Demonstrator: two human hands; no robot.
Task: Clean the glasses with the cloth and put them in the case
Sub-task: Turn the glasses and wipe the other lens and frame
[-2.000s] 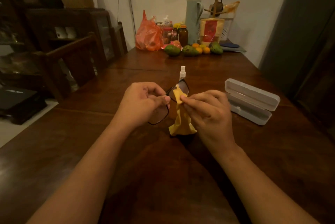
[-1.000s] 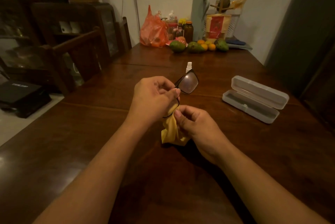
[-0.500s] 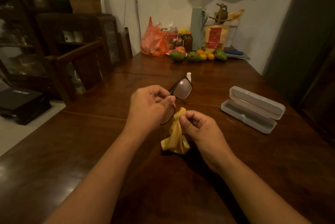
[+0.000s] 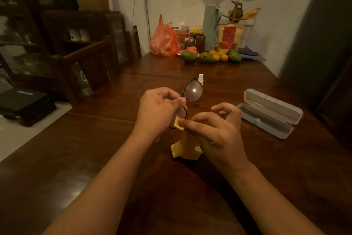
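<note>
Our left hand (image 4: 158, 112) has its fingers curled tight on the glasses (image 4: 193, 91) and holds them up above the brown counter (image 4: 76, 158). One lens points up and shines. A small white spray bottle (image 4: 201, 78) stands just behind it. The yellow cloth (image 4: 185, 147) hangs down below the glasses, with its top corner against the lower lens. Our right hand (image 4: 215, 132) pinches that corner, and its other fingers are spread. Well to the right, the case (image 4: 270, 115) lies open on the counter.
</note>
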